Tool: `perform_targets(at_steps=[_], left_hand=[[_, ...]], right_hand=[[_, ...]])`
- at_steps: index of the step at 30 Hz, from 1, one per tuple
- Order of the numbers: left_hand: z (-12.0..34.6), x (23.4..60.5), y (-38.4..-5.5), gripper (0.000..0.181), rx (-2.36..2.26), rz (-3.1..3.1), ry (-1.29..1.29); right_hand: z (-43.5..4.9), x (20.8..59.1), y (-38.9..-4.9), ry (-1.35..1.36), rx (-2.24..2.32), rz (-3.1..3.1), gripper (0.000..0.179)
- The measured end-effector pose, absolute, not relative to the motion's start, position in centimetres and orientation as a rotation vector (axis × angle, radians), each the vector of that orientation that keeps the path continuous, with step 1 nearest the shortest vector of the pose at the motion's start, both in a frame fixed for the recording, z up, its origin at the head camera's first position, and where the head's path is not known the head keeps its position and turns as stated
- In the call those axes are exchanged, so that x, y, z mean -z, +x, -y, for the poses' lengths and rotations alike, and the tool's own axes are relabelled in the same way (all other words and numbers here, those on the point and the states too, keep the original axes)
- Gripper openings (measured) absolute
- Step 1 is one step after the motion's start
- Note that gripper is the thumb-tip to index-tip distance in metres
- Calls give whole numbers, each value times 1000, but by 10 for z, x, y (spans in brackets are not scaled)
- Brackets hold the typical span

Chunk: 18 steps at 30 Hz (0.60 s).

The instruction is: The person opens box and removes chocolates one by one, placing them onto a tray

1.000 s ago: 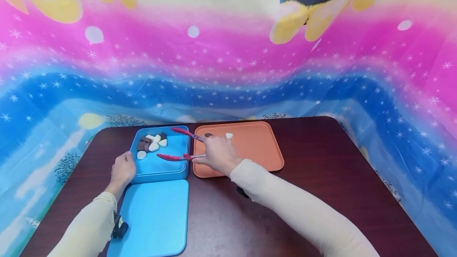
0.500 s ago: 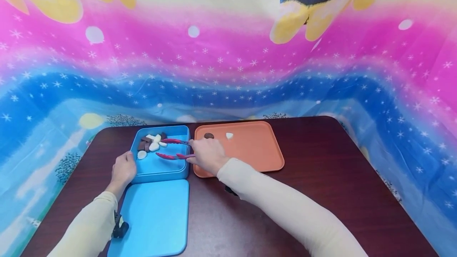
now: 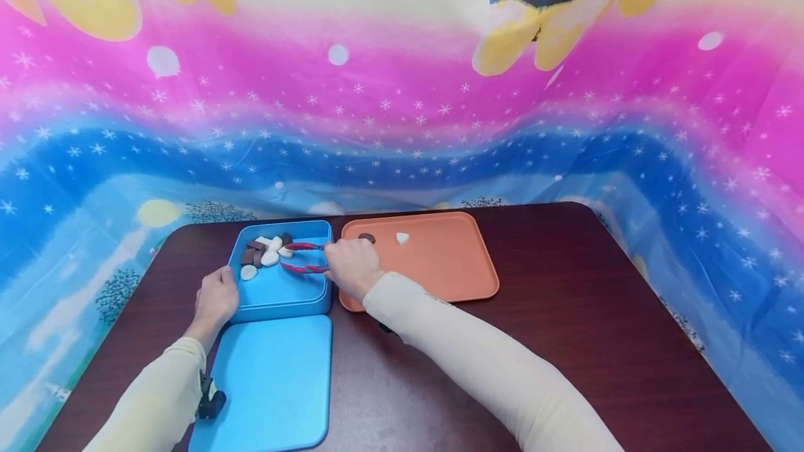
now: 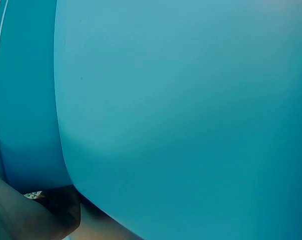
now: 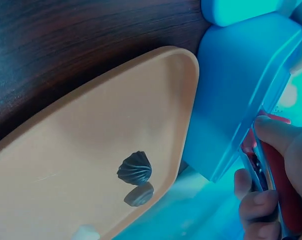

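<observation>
My right hand (image 3: 353, 265) grips red-tipped tongs (image 3: 306, 269), whose arms reach over the rim into the blue lunch box (image 3: 295, 310). The tong tips stand apart, the upper one close to a white chocolate piece (image 3: 286, 252); I cannot tell whether they touch. Brown chocolates (image 3: 248, 257) and more white pieces lie clustered at the box's left rear. A pale round piece (image 3: 248, 273) lies just in front of them. My left hand (image 3: 217, 298) holds the box's left wall. The left wrist view mostly shows blue surfaces, with part of that hand at the lower left.
An orange tray (image 3: 440, 277) stands right of the box, bearing dark shell-shaped chocolate (image 5: 135, 168) and a white piece (image 3: 403, 237). The blue lid (image 3: 270, 382) lies flat in front of the box on the dark wooden table (image 3: 565, 284). A printed cloth hangs behind.
My right hand has moved left with the tongs, farther over the box, and the gap between the tong tips has narrowed. The left hand has stayed at the box wall.
</observation>
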State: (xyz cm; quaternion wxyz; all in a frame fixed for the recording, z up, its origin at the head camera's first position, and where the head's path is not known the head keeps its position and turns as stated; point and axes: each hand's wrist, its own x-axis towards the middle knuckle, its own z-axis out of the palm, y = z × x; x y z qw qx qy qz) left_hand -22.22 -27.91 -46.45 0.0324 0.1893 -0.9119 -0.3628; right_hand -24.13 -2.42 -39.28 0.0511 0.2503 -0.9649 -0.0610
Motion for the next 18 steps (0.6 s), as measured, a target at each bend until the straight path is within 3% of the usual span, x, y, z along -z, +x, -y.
perform_targets(at_steps=[18], left_hand=[[278, 463, -219, 51, 1164, 2827, 573]], right_hand=[[24, 399, -245, 681, 120, 2959, 30]])
